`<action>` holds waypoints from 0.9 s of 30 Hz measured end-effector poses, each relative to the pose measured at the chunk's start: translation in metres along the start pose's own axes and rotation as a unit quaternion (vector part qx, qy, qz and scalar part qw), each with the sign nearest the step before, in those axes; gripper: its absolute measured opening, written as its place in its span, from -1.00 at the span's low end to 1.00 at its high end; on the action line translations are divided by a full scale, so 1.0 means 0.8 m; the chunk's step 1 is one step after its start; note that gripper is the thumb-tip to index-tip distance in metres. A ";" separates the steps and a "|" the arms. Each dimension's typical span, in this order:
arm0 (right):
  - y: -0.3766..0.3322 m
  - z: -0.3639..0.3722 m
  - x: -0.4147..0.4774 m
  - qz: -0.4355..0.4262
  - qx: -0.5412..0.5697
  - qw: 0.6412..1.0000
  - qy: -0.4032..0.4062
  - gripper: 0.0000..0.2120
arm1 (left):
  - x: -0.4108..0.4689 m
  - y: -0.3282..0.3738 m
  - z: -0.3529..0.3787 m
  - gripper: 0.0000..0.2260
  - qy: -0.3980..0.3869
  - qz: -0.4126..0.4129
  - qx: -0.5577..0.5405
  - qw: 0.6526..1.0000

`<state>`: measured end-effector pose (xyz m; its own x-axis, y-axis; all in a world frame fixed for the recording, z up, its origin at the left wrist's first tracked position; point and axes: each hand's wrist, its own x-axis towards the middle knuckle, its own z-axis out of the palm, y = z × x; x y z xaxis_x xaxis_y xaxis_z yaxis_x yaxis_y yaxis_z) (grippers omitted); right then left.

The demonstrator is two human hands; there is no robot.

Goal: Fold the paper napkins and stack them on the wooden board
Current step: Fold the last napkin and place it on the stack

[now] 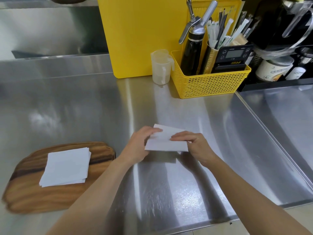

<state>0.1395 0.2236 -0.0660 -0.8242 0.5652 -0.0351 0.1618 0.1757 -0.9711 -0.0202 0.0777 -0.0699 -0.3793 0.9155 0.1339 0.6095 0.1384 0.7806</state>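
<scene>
While both hands' fingers (182,136) pinch it, the napkin (166,143) lies long-axis left-to-right.

Both hands cover parts of the napkin (166,143) (its fold line is unclear). The blender (286,26) at the worktop's far right corner runs off-frame; jar labels are unreadable.

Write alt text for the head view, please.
Both hands, left hand and right hand, fold a white napkin over a steel counter. Left, a stack of folded napkins sits on a wooden board.
</scene>
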 end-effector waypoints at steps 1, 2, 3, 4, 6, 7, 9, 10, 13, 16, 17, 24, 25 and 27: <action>0.007 0.001 -0.003 0.006 -0.014 1.000 -0.019 -0.67 | -0.005 -0.008 0.005 -0.60 -0.006 0.005 0.029 1.000; 0.014 0.001 -0.006 0.015 -0.028 0.999 -0.034 -0.66 | -0.010 -0.015 0.010 -0.63 -0.017 0.003 0.059 0.998; 0.019 0.002 -0.010 0.021 -0.041 0.998 -0.047 -0.66 | -0.016 -0.021 0.014 -0.65 -0.027 -0.003 0.085 0.996; 0.022 0.002 -0.012 0.029 -0.051 0.997 -0.055 -0.67 | -0.021 -0.027 0.018 -0.67 -0.031 -0.003 0.100 0.994; 0.024 0.002 -0.017 0.042 -0.053 0.995 -0.067 -0.75 | -0.028 -0.032 0.023 -0.71 -0.022 -0.001 0.095 0.995; 0.024 0.002 -0.017 0.046 -0.049 0.995 -0.069 -0.76 | -0.029 -0.031 0.023 -0.75 -0.014 -0.006 0.086 0.996; 0.025 0.000 -0.017 0.056 -0.045 0.995 -0.068 -0.69 | -0.029 -0.025 0.022 -0.81 -0.001 -0.032 0.069 0.997; 0.027 -0.001 -0.016 0.063 -0.046 0.995 -0.062 -0.66 | -0.028 -0.023 0.022 -0.83 0.004 -0.047 0.063 0.997; 0.032 0.000 -0.012 0.055 -0.085 0.995 -0.012 -0.73 | -0.020 -0.015 0.021 -0.84 0.030 -0.079 0.034 0.996; 0.033 0.002 -0.006 0.068 -0.151 0.986 0.032 -0.92 | -0.011 -0.011 0.021 -0.87 0.054 -0.098 0.001 0.994; 0.033 0.002 -0.004 0.075 -0.175 0.981 0.039 -0.87 | -0.009 -0.010 0.022 -0.83 0.053 -0.106 -0.005 0.993; 0.040 -0.002 0.010 0.093 -0.303 0.944 0.090 -0.79 | -0.002 -0.024 0.033 -0.54 0.052 -0.099 0.046 0.993; 0.040 -0.002 0.010 0.093 -0.304 0.943 0.096 -0.77 | -0.002 -0.023 0.033 -0.59 0.054 -0.066 0.076 0.993; 0.041 -0.003 0.008 0.083 -0.285 0.948 0.113 -0.70 | -0.002 -0.024 0.033 -0.72 0.035 0.025 0.155 0.987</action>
<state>0.1405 0.2348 -0.0975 -0.6349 0.7701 -0.0625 0.5991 0.4396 -0.6692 -0.0131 0.0838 -0.1015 -0.3836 0.8976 0.2171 0.8085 0.2128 0.5487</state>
